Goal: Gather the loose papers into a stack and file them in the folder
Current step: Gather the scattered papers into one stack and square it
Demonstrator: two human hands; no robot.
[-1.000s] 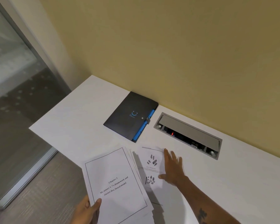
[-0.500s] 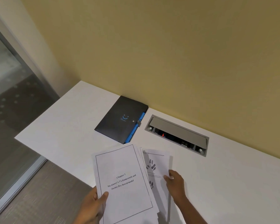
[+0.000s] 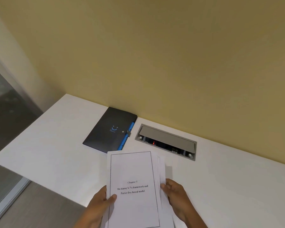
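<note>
A stack of white papers [image 3: 132, 171] with a bordered cover sheet reading "Chapter 3" is held up over the near part of the white desk [image 3: 59, 145]. My left hand [image 3: 100, 203] grips its left edge, thumb on the cover sheet. On the right edge, my right hand [image 3: 176, 195] holds the sheets that stick out a little behind the cover. A black folder [image 3: 109, 129] with a blue spine and a snap clasp lies shut on the desk, just beyond the stack's top edge, near the wall.
A grey cable box [image 3: 166, 141] with a lifted lid is recessed in the desk right of the folder. The yellow wall [image 3: 155, 55] runs along the back of the desk. The desk's left edge drops to the floor beside a glass panel [image 3: 2, 112].
My right hand has lifted the sheet with printed figures off the desk and brought it behind the stack. The stack now stands straighter, between both hands.
</note>
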